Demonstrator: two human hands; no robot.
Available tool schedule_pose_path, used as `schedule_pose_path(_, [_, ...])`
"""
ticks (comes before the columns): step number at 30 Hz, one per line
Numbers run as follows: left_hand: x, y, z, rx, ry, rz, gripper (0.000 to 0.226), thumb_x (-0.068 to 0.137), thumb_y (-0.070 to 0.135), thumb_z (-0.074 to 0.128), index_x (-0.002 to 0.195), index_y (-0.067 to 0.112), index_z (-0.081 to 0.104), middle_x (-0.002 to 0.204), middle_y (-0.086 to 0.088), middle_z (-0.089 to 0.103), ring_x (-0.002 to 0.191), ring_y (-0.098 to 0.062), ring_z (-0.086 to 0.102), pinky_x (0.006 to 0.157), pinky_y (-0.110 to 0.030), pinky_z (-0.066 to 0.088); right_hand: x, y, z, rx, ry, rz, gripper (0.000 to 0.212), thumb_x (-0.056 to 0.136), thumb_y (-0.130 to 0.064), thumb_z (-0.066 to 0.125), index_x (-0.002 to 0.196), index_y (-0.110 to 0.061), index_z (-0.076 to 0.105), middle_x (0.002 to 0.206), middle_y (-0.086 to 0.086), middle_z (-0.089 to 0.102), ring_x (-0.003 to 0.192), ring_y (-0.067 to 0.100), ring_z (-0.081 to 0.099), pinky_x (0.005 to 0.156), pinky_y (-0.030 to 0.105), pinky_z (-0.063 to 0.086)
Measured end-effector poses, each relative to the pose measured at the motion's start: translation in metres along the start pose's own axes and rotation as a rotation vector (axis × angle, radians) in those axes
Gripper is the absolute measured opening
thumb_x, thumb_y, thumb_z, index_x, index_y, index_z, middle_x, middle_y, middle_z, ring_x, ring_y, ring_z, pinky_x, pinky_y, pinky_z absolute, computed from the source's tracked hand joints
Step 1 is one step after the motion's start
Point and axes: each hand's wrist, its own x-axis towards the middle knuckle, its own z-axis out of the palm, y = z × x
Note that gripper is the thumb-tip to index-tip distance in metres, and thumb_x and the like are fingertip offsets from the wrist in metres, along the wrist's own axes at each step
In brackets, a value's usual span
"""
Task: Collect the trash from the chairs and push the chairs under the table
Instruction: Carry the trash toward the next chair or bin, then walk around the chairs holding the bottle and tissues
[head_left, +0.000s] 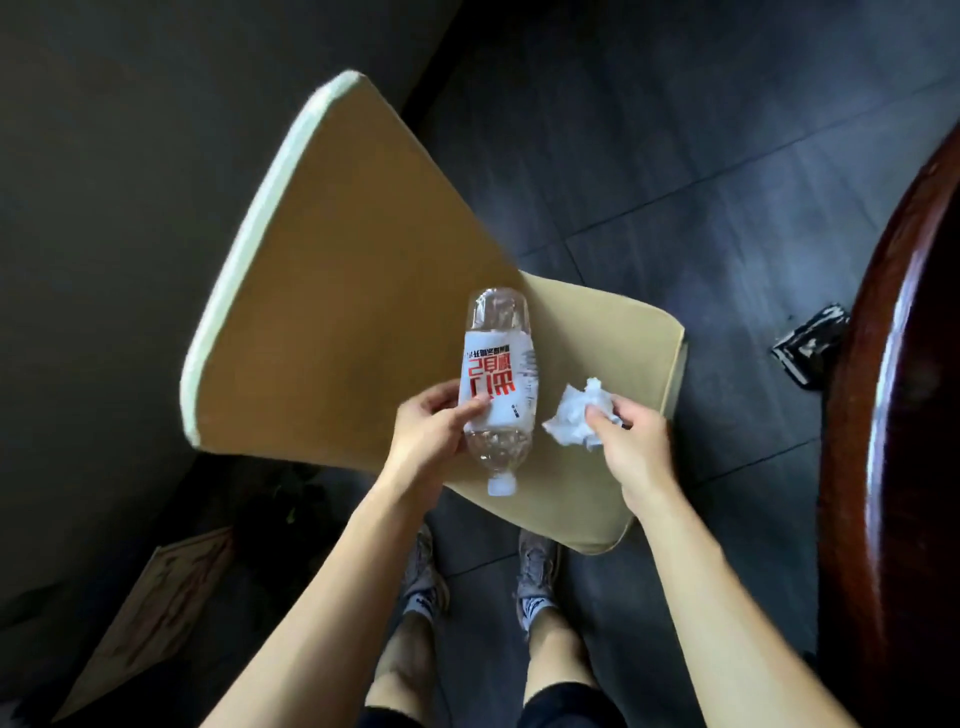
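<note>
A tan padded chair (597, 332) with a tall backrest (332, 291) stands on the dark floor in front of me. A clear plastic bottle (498, 384) with a white label and red lettering lies across the seat, its white cap pointing toward me. My left hand (431, 436) grips the bottle's lower left side. A crumpled white tissue (571, 421) sits on the seat to the right of the bottle, and my right hand (628, 447) pinches it with the fingers closed on it.
The curved dark red wooden table edge (893, 364) runs down the right side. A dark scrap (810, 343) lies on the floor beside it. A flat cardboard piece (156, 613) leans at lower left. My shoes (483, 577) stand just behind the seat.
</note>
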Motion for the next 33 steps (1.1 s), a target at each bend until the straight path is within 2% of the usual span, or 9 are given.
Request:
schedule_pose_path(3, [-0.049, 0.029, -0.02, -0.054, -0.047, 0.069, 0.022, 0.091, 0.012, 0.073, 0.113, 0.01, 0.077, 0.105, -0.014, 0.079, 0.096, -0.034, 0.077, 0.082, -0.052, 0.06, -0.036, -0.053, -0.001, 0.151, -0.008, -0.081, 0.012, 0.091, -0.012, 0.067, 0.081, -0.012, 0.075, 0.081, 0.003, 0.072, 0.076, 0.017, 0.062, 0.071, 0.032, 0.047])
schedule_pose_path(7, [-0.099, 0.067, -0.065, -0.199, -0.107, 0.159, 0.03, 0.091, 0.017, 0.073, 0.12, 0.009, 0.074, 0.116, -0.015, 0.076, 0.106, -0.033, 0.074, 0.092, -0.046, 0.058, -0.082, -0.119, 0.013, 0.343, 0.026, -0.13, 0.021, 0.096, 0.001, 0.062, 0.098, -0.018, 0.072, 0.09, 0.002, 0.075, 0.08, 0.016, 0.071, 0.069, 0.031, 0.057])
schedule_pose_path(10, [-0.126, 0.095, -0.111, -0.283, -0.087, 0.247, 0.033, 0.089, 0.02, 0.074, 0.121, 0.01, 0.074, 0.119, -0.014, 0.076, 0.112, -0.033, 0.072, 0.098, -0.047, 0.054, -0.116, -0.163, 0.037, 0.431, 0.074, -0.166, 0.027, 0.096, 0.007, 0.06, 0.117, -0.008, 0.069, 0.102, 0.007, 0.075, 0.087, 0.018, 0.073, 0.067, 0.025, 0.061])
schedule_pose_path(16, [-0.134, 0.142, -0.233, -0.381, 0.011, 0.381, 0.033, 0.089, 0.021, 0.076, 0.121, 0.012, 0.074, 0.119, -0.013, 0.076, 0.113, -0.033, 0.072, 0.098, -0.052, 0.054, -0.178, -0.236, 0.126, 0.451, 0.072, -0.282, 0.022, 0.093, 0.001, 0.069, 0.101, -0.019, 0.075, 0.096, -0.003, 0.075, 0.086, 0.011, 0.074, 0.065, 0.017, 0.057])
schedule_pose_path(19, [-0.128, 0.164, -0.278, -0.439, 0.038, 0.396, 0.033, 0.088, 0.016, 0.074, 0.12, 0.009, 0.074, 0.115, -0.014, 0.077, 0.109, -0.032, 0.073, 0.089, -0.044, 0.059, -0.196, -0.26, 0.168, 0.443, 0.047, -0.337, 0.016, 0.09, -0.007, 0.074, 0.101, -0.017, 0.075, 0.099, -0.003, 0.077, 0.101, 0.016, 0.074, 0.083, 0.027, 0.06])
schedule_pose_path(21, [-0.124, 0.178, -0.315, -0.467, 0.029, 0.4, 0.032, 0.087, 0.014, 0.073, 0.118, 0.008, 0.074, 0.111, -0.013, 0.078, 0.104, -0.031, 0.075, 0.08, -0.038, 0.06, -0.209, -0.274, 0.209, 0.441, 0.017, -0.379, 0.037, 0.08, -0.013, 0.081, 0.115, -0.007, 0.074, 0.114, 0.007, 0.076, 0.113, 0.022, 0.071, 0.1, 0.038, 0.056])
schedule_pose_path(23, [-0.118, 0.191, -0.347, -0.459, 0.016, 0.4, 0.03, 0.088, 0.014, 0.074, 0.117, 0.009, 0.074, 0.111, -0.013, 0.078, 0.105, -0.032, 0.074, 0.082, -0.039, 0.06, -0.223, -0.288, 0.247, 0.448, -0.017, -0.406, 0.058, 0.068, -0.021, 0.085, 0.121, -0.004, 0.072, 0.119, 0.008, 0.075, 0.115, 0.02, 0.07, 0.105, 0.039, 0.052])
schedule_pose_path(27, [-0.107, 0.211, -0.397, -0.464, -0.013, 0.378, 0.026, 0.09, 0.012, 0.071, 0.116, 0.009, 0.075, 0.11, -0.012, 0.079, 0.103, -0.029, 0.075, 0.09, -0.043, 0.058, -0.236, -0.308, 0.306, 0.417, -0.041, -0.435, 0.038, 0.074, -0.005, 0.085, 0.111, -0.008, 0.076, 0.103, 0.002, 0.08, 0.101, 0.018, 0.074, 0.096, 0.032, 0.053])
schedule_pose_path(33, [-0.075, 0.244, -0.432, -0.466, -0.047, 0.373, 0.026, 0.09, 0.013, 0.071, 0.116, 0.009, 0.075, 0.111, -0.012, 0.079, 0.1, -0.025, 0.076, 0.081, -0.036, 0.06, -0.217, -0.341, 0.348, 0.489, -0.026, -0.425, 0.011, 0.087, -0.005, 0.077, 0.095, -0.012, 0.077, 0.086, -0.004, 0.08, 0.085, 0.009, 0.073, 0.074, 0.018, 0.057])
